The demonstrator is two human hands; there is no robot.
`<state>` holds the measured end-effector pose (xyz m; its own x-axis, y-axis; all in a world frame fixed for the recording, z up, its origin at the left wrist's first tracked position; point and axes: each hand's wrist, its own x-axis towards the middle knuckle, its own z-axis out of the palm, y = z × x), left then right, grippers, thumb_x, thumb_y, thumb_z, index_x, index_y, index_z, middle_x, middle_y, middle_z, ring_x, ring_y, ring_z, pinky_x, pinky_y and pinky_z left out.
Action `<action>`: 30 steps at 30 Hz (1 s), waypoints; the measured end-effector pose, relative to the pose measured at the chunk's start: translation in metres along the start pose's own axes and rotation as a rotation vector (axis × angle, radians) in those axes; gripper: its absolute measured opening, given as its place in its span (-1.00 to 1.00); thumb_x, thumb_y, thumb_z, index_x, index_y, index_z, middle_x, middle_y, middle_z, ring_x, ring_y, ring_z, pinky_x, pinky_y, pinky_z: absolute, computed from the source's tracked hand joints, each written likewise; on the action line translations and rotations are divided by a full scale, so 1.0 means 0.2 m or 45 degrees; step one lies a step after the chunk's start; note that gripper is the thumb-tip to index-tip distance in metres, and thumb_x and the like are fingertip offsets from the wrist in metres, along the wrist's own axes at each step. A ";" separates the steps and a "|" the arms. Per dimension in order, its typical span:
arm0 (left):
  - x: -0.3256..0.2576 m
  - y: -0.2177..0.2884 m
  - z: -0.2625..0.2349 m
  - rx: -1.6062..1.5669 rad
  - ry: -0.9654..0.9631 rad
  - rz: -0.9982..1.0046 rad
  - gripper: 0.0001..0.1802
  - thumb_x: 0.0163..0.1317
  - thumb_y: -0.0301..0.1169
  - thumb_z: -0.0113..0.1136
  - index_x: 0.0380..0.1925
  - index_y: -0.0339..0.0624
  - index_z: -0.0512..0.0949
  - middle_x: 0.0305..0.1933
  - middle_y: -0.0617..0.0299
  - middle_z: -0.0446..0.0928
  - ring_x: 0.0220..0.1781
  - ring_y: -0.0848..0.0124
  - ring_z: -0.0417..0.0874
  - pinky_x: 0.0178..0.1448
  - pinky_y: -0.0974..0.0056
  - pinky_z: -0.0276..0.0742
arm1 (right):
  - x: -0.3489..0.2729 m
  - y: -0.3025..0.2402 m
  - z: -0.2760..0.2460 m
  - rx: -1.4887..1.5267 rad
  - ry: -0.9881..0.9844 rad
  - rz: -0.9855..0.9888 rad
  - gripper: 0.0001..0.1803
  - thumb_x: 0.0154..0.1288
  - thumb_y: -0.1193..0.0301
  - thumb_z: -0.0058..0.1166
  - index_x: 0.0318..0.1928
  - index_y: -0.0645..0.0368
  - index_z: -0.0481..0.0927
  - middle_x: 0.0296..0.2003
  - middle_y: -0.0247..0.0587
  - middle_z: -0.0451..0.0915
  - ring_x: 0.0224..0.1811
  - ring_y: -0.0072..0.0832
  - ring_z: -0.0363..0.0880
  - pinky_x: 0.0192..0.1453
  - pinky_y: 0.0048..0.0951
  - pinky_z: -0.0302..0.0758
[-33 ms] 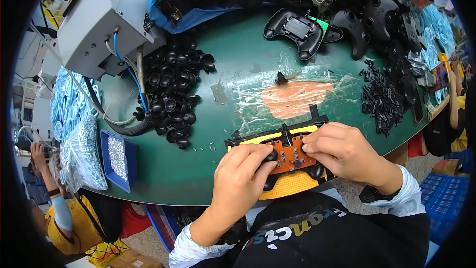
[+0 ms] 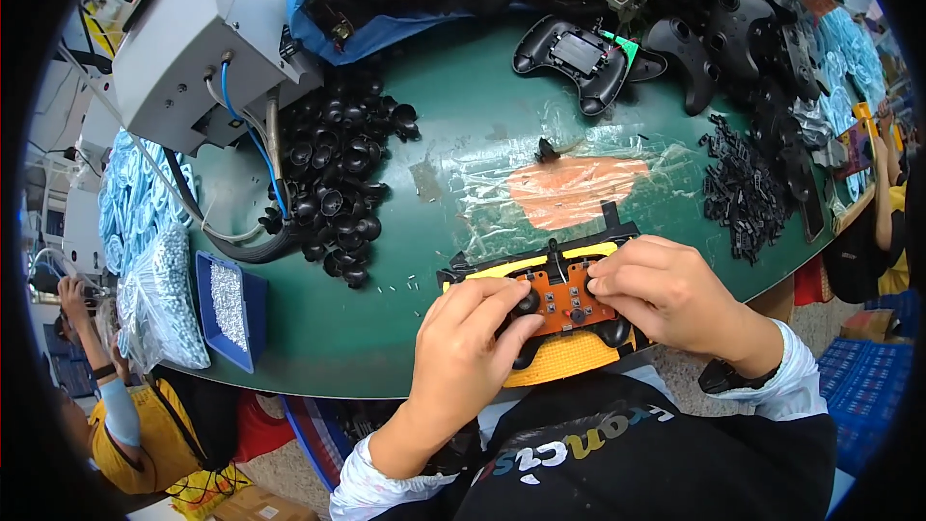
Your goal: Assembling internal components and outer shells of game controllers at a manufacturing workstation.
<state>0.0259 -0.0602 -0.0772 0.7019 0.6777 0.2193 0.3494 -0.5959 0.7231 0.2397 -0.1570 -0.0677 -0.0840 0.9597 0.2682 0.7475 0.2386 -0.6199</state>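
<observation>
An orange circuit board (image 2: 562, 303) lies in a black game controller shell (image 2: 612, 332) at the front edge of the table. The shell rests in a yellow-padded holder (image 2: 559, 362) in front of me. With fingers and thumb curled round it, my left hand (image 2: 470, 333) grips a black thumbstick cap (image 2: 527, 302) at the board's left side. My right hand (image 2: 666, 291) pinches at the board's upper right corner, where a second dark cap is mostly covered by the fingertips. Small buttons show on the board between both hands.
Black thumbstick caps (image 2: 333, 193) are heaped left, below a grey machine (image 2: 207, 48) with hoses. A blue bin (image 2: 253, 314) holds small pale parts. Small black parts (image 2: 743, 193) pile up right. An opened controller (image 2: 579, 63) lies at the back. Other people work at both sides.
My left thumb has shifted very slightly beside the cap. Both hands otherwise stay in place on the board.
</observation>
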 end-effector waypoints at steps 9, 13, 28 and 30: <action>0.05 -0.01 -0.03 0.080 0.008 0.068 -0.69 -0.15 -0.60 0.50 -0.30 -0.24 0.71 -0.31 0.16 0.70 -0.27 0.22 0.67 -0.10 0.22 0.52 | 0.01 -0.02 -0.04 -0.090 -0.056 0.001 -0.82 0.05 0.57 0.33 -0.30 0.21 0.64 -0.28 -0.21 0.67 -0.28 -0.24 0.65 -0.22 -0.33 0.60; 0.07 -0.04 0.01 0.079 -0.035 0.070 -0.69 -0.14 -0.59 0.50 -0.30 -0.24 0.70 -0.31 0.13 0.68 -0.26 0.20 0.66 -0.11 0.19 0.51 | -0.02 0.04 -0.01 0.037 -0.069 0.068 -0.85 0.11 0.54 0.28 -0.27 0.18 0.64 -0.26 -0.24 0.65 -0.20 -0.23 0.63 -0.10 -0.32 0.58; -0.08 -0.04 -0.13 -0.005 0.143 -0.066 -0.60 -0.02 -0.56 0.45 -0.10 -0.28 0.64 0.13 0.01 0.46 -0.02 0.23 0.55 0.10 0.21 0.50 | 0.14 1.07 -0.56 -0.593 0.423 0.740 -0.40 0.03 0.20 0.30 0.07 0.25 0.53 -0.13 0.21 0.65 -0.03 0.04 0.64 0.10 -0.13 0.54; -0.13 -0.08 -0.15 -0.024 0.174 -0.081 -0.62 0.00 -0.59 0.45 -0.11 -0.26 0.65 0.14 0.00 0.45 -0.06 0.23 0.57 0.00 0.22 0.54 | 0.17 0.90 -0.57 -0.620 0.393 0.797 -0.44 0.02 0.23 0.29 0.02 0.27 0.55 -0.17 0.12 0.64 -0.07 -0.05 0.64 0.07 -0.22 0.53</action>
<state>-0.0170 -0.0555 -0.0737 0.5874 0.7668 0.2587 0.3780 -0.5426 0.7501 0.4467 -0.0991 -0.0868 0.5699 0.7931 0.2150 0.8025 -0.4808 -0.3535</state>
